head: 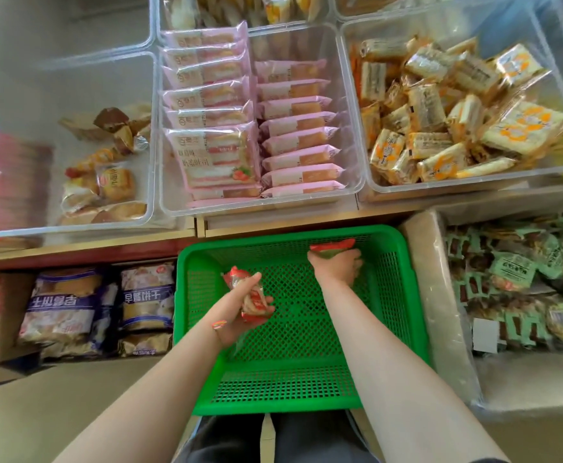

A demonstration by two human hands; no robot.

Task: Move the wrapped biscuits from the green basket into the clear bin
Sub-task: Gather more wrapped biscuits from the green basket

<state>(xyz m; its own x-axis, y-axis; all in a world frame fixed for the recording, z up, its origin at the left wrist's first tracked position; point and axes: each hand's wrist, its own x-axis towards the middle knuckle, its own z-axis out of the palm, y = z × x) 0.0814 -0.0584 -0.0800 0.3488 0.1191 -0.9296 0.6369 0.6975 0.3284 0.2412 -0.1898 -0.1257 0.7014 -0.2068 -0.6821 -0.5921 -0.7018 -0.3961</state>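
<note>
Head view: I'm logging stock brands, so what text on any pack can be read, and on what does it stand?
Nothing can be quoted with certainty.
Blue bags: big white characters, upside down, not surely readable.
Pink packs: print upside down, blurred.
Yellow packs: orange marks, unreadable.
Green packs: too small.
Biscuits in the left hand and right hand: blurred.

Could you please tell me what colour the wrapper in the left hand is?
Red, with a clear part, on the wrapped biscuits in the left hand; head view.
</note>
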